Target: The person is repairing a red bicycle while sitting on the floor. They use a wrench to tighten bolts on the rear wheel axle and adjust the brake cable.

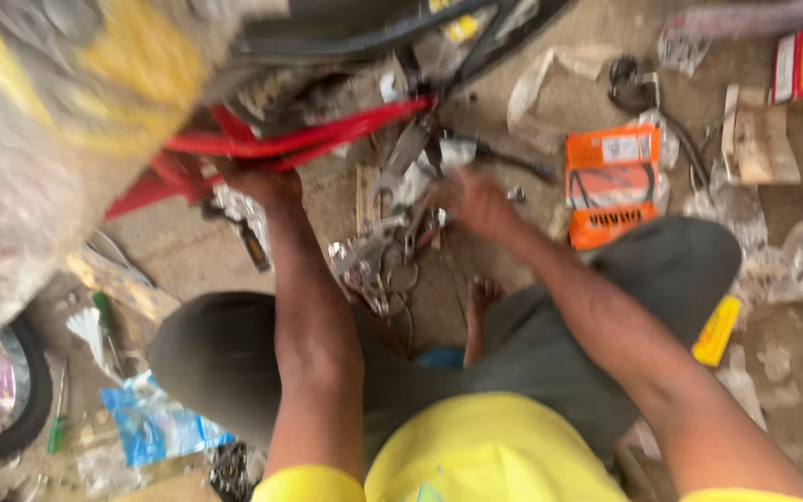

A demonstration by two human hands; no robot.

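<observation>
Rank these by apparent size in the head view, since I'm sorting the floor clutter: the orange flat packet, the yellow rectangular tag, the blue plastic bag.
1. Orange flat packet, largest.
2. Blue plastic bag, slightly smaller; it lies nearer the camera, so the ranking against the packet is unsure.
3. Yellow rectangular tag, clearly smallest.

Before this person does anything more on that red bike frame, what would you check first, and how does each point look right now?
1. Left hand braced on the red frame: ok, it rests against the tubes.
2. Right hand on the metal parts by the frame: ok, touching them; exact grip cannot tell, blurred.
3. Tool in the right hand: cannot tell.
4. Bare foot away from the loose metal pieces: not ok, they lie close beside it.
5. Orange package within reach: ok, just beyond the right hand.
6. Clear view of the work: not ok, picture is motion-blurred.
</observation>
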